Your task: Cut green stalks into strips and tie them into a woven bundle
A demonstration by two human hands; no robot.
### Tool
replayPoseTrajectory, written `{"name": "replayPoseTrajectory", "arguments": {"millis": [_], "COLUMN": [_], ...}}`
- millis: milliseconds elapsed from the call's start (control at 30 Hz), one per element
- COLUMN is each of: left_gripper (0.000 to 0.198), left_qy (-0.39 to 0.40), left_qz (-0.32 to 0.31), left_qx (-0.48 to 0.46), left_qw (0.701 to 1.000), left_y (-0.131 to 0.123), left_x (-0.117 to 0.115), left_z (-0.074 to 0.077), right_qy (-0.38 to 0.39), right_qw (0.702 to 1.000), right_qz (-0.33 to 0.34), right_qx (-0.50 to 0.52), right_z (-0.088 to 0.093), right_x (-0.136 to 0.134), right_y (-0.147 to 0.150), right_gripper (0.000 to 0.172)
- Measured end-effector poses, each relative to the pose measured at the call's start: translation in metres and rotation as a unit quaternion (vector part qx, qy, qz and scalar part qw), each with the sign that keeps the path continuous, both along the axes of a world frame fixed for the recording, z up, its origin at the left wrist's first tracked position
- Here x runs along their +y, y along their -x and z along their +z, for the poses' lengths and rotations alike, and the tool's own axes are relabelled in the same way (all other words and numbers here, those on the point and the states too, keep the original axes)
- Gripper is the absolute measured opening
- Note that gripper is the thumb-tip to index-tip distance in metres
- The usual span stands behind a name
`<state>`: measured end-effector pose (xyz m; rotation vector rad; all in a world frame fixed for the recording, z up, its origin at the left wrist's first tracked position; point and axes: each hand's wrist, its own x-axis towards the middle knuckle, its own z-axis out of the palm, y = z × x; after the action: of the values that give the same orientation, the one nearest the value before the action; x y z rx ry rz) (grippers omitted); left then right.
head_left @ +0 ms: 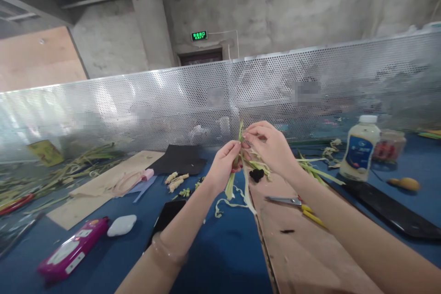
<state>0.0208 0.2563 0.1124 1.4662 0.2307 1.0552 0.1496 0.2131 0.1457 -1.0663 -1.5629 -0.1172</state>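
Note:
My left hand (223, 165) is closed around a bundle of pale green leaf strips (243, 183), held upright over the blue table (220, 257). My right hand (270, 147) pinches the top of the same strips just above and to the right of the left hand. Loose ends of the strips curl down toward the table and a brown board (299, 252). A small black lump (257, 174) lies under my hands.
Scissors with yellow handles (292, 203) lie on the brown board. A white bottle (360, 154) stands at the right by a black tray (389, 211). A pink case (70, 250), a white pebble-shaped object (121, 225) and a dark phone (167, 218) lie at the left. A perforated metal screen (172, 101) runs behind.

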Motion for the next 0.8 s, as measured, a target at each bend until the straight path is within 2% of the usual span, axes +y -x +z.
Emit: {"name": "replayPoseTrajectory", "arguments": {"millis": [200,467,667,800], "left_gripper": [0.024,0.023,0.022,0.021], "left_qy": [0.005,0.011,0.021,0.038], "left_qz": [-0.016,-0.04,-0.046,-0.051], "left_qx": [0.006,0.005,-0.001,-0.015], "left_qw": [1.0,0.999,0.999,0.998], "left_y": [-0.001,-0.0012,-0.0032,-0.0035], "left_x": [-0.0028,-0.0073,-0.006,-0.0054], "left_z": [0.001,0.0028,-0.0004,-0.0022], "right_qy": [-0.064,-0.101,-0.103,-0.061], "right_qw": [0.997,0.991,0.991,0.997], "right_qz": [-0.04,-0.083,-0.084,-0.053], "right_qx": [-0.012,-0.012,-0.001,-0.004], "right_z": [-0.0035,-0.0059,-0.0051,-0.0026], "right_x": [0.0022,0.0029,0.0027,0.0009], "right_y": [0.0009,0.0025,0.0021,-0.0002], "right_gripper": [0.014,0.012,0.012,0.013]}}
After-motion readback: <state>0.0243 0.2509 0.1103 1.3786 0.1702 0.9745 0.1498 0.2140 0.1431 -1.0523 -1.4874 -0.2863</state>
